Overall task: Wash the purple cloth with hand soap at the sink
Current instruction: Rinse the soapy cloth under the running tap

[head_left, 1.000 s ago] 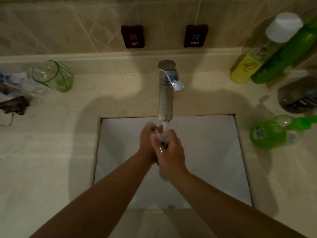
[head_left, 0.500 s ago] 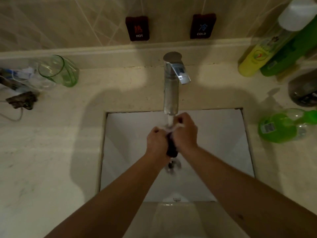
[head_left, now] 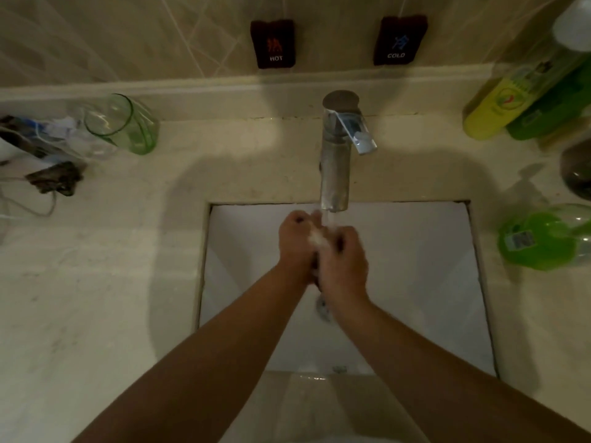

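Both my hands are pressed together over the white sink (head_left: 415, 266), right under the running stream from the chrome tap (head_left: 335, 161). My left hand (head_left: 295, 247) and my right hand (head_left: 345, 260) both grip the purple cloth (head_left: 316, 266), bunched between them; only a dark sliver of it shows, with white lather on top near my fingers. Water falls onto the knuckles. The green hand soap bottle (head_left: 543, 239) lies on its side on the counter right of the sink.
A green glass (head_left: 128, 126) and clutter with cables (head_left: 48, 174) sit on the counter's left. Yellow and green bottles (head_left: 518, 100) and a dark round object (head_left: 579, 174) stand at the back right. Hot and cold tags (head_left: 273, 43) hang on the wall.
My hands keep rubbing the cloth under the stream: the right hand slid back toward me while the left moved forward under the spout. The camera view shifted slightly.
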